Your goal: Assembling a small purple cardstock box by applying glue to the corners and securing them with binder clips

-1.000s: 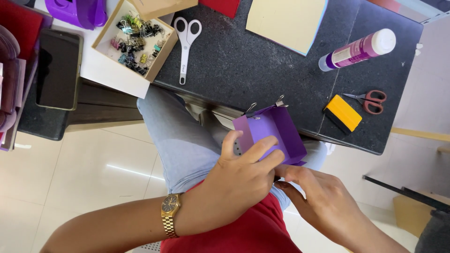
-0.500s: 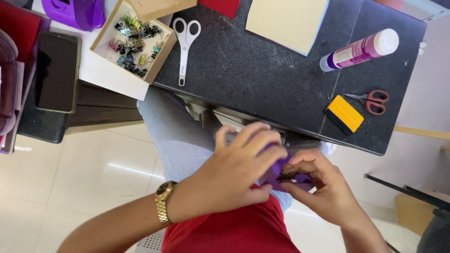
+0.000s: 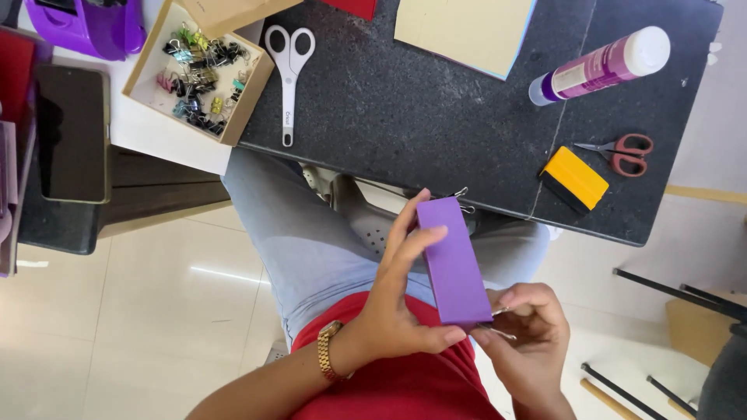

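Left hand (image 3: 397, 311) grips the folded purple card (image 3: 454, 262) over the lap, just short of the black table's (image 3: 436, 117) near edge, long axis running away from the body, while the right hand (image 3: 527, 336) pinches a metal clip at its nearer end.

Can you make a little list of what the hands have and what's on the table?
left hand: grips the folded purple paper strip
right hand: pinches a metal clip at the strip's near end
dark stone table: white-handled scissors, small red-handled scissors, purple-and-white glue stick, yellow-and-black block, cream paper sheet
cardboard box: coloured binder clips
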